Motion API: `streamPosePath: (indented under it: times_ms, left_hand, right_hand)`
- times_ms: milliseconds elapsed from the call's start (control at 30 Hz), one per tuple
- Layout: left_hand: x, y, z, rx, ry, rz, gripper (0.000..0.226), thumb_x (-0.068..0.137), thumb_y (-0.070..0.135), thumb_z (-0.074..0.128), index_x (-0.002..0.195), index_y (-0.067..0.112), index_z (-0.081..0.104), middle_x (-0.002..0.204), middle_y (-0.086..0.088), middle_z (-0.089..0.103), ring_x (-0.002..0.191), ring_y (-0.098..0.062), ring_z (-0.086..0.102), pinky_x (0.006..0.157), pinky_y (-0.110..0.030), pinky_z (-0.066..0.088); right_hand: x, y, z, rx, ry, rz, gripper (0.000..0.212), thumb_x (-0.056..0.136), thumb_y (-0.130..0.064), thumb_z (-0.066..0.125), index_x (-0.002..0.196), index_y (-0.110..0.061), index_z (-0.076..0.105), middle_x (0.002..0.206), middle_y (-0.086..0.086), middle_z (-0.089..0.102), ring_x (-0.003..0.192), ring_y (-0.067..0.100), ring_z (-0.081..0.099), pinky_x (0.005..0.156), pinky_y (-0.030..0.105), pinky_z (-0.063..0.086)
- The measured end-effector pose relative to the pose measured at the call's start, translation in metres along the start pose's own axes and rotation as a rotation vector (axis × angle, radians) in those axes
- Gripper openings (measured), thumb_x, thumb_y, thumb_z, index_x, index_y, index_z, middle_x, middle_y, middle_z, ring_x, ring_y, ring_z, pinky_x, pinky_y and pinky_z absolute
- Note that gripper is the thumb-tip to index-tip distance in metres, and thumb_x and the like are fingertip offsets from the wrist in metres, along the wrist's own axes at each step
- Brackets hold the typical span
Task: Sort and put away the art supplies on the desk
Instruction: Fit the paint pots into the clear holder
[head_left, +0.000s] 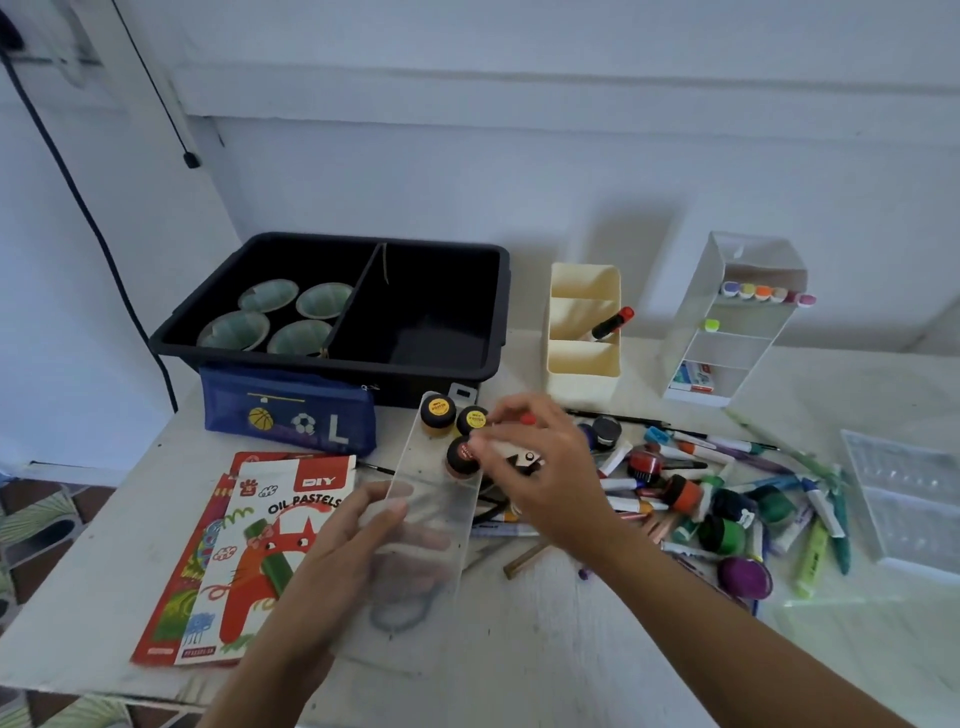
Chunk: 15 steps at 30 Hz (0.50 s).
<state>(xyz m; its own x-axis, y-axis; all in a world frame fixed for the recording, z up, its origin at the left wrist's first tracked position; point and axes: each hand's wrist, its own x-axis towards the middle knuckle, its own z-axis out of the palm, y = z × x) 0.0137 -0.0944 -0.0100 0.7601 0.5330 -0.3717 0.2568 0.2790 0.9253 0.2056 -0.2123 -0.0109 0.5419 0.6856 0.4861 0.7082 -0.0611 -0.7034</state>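
On the white surface (519, 660), a black plastic bin (332, 361) split by a divider stands at the back, with four pale paper cups (270, 322) in its left compartment. In front of the bin and toward the viewer, the left hand (363, 540) grips a long translucent plastic tray (431, 525) at its near end, thumb on the top edge and fingers showing through the plastic from below. Three small paint pots (461, 457) with black lids sit together at the tray's far end, just in front of the bin's front wall. The right hand (540, 467) hovers over those pots with fingers curled, its fingertips at the nearest reddish pot. Blur hides whether it actually pinches anything. A blue fabric pencil pouch (291, 415) printed with balls leans against the front of the bin to the left. A red and white oil pastels box (270, 545) lies nearer the viewer than that. Right of the bin stands a cream divided pen holder (584, 332) containing a black marker with a red cap (613, 323). Further right is a clear shelved organiser (727, 322). In front of these, to the bin's right, sprawls a loose heap of markers, tubes and pots (727, 499). A clear moulded plastic tray (904, 499) lies furthest right.
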Motion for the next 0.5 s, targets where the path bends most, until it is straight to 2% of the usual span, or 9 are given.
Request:
streamPosePath:
  times_ms: [67,133,200,300,400,500]
  left_hand:
    - [0.003,0.002,0.002,0.014,-0.018,0.03,0.031,0.093,0.043,0.056,0.119,0.027,0.061,0.1,-0.007,0.078,0.087,-0.028,0.077,0.061,-0.028,0.061]
    - [0.007,0.001,0.003,0.017,-0.025,0.041,0.029,0.097,0.04,0.055,0.121,0.024,0.061,0.104,-0.01,0.078,0.09,-0.03,0.077,0.064,-0.03,0.062]
    - [0.01,0.0,0.004,0.013,-0.017,0.035,0.025,0.101,0.038,0.053,0.121,0.025,0.061,0.102,-0.006,0.078,0.089,-0.027,0.077,0.063,-0.03,0.062]
    - [0.014,-0.001,0.008,0.014,-0.003,0.029,0.02,0.099,0.039,0.055,0.116,0.032,0.063,0.094,0.003,0.078,0.082,-0.019,0.077,0.056,-0.026,0.06]
    - [0.017,-0.002,0.01,0.025,-0.02,0.032,0.022,0.093,0.045,0.056,0.112,0.038,0.065,0.097,0.002,0.078,0.084,-0.022,0.078,0.057,-0.027,0.06]
    - [0.02,-0.002,0.009,0.026,-0.058,0.052,0.023,0.094,0.047,0.056,0.113,0.038,0.065,0.105,-0.005,0.077,0.091,-0.028,0.077,0.064,-0.032,0.062]
  right_hand:
    - [0.005,0.011,-0.012,-0.007,0.149,0.053,0.019,0.095,-0.026,0.06,0.101,-0.015,0.074,0.1,-0.01,0.06,0.096,0.008,0.057,0.086,0.033,0.051]
    - [0.011,0.029,-0.028,-0.145,0.18,0.104,0.016,0.093,-0.015,0.06,0.104,-0.014,0.071,0.098,-0.01,0.061,0.094,0.011,0.058,0.086,0.038,0.052]
    - [0.013,0.051,-0.043,-0.359,0.054,0.185,0.021,0.087,-0.01,0.064,0.106,-0.014,0.071,0.1,-0.005,0.065,0.101,0.02,0.056,0.085,0.045,0.048]
    - [0.01,0.075,-0.056,-0.635,-0.199,0.261,0.031,0.086,-0.022,0.064,0.116,-0.022,0.069,0.115,-0.006,0.062,0.114,0.019,0.045,0.084,0.039,0.036]
    - [0.006,0.082,-0.057,-0.764,-0.295,0.202,0.034,0.084,-0.03,0.062,0.118,-0.029,0.068,0.12,-0.011,0.06,0.116,0.017,0.039,0.08,0.037,0.026]
    - [0.006,0.085,-0.058,-0.811,-0.348,0.169,0.042,0.083,-0.029,0.067,0.124,-0.03,0.064,0.129,-0.013,0.058,0.122,0.019,0.037,0.086,0.042,0.025]
